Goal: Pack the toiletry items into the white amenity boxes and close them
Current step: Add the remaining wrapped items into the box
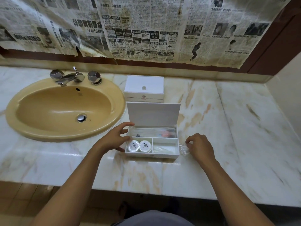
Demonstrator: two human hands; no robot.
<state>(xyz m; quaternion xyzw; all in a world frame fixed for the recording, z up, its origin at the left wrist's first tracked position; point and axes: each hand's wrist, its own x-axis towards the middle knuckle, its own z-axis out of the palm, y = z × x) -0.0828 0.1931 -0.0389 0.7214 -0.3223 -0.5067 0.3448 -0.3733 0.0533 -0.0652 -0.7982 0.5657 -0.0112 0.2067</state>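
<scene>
An open white amenity box (176, 154) stands on the marble counter, its lid (153, 114) upright at the back. Two round white soaps (139, 146) lie in its front left compartment. Clear-wrapped items (154, 132) fill the long rear compartment, and a clear packet (161, 149) lies in the front right one. My left hand (116, 138) holds the box's left side, thumb at the front corner and fingers at the rear corner. My right hand (199, 146) pinches a small clear plastic packet (184, 150) on the counter just right of the box. A second white box (144, 88), lid down, sits behind.
A tan oval sink (112, 95) with a chrome tap (70, 77) lies left of the boxes. Old newspaper (146, 28) covers the wall above the counter. The marble counter (236, 128) stretches right to a side wall; its front edge runs below my forearms.
</scene>
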